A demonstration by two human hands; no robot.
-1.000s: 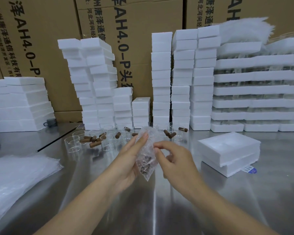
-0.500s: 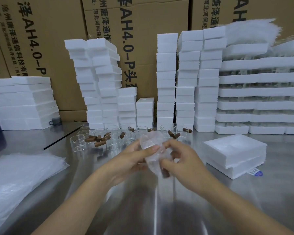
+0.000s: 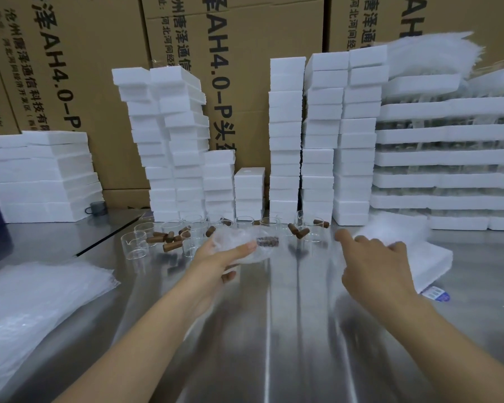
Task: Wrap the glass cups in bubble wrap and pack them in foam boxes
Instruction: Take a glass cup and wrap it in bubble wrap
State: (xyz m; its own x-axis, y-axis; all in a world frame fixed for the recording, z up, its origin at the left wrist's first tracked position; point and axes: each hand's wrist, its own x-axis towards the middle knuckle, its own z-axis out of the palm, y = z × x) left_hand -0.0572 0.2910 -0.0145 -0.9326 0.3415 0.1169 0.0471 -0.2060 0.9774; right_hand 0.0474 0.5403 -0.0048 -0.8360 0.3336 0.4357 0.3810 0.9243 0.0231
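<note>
At the centre of the frame, the left hand (image 3: 216, 258) grips the bubble-wrapped cup (image 3: 245, 242). At the right, the right hand (image 3: 376, 266) curls its fingers around the blurred lid (image 3: 399, 228) of the foam box (image 3: 432, 266).

I see my left hand (image 3: 218, 264) gripping the bubble-wrapped cup (image 3: 245, 242) above the desk (image 3: 274, 330); right hand (image 3: 376, 269) touches the blurred foam box (image 3: 431, 257).

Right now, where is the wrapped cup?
Head view, centre: the wrapped cup is held in the left hand over the table, just in front of the row of bare glass cups.
</note>
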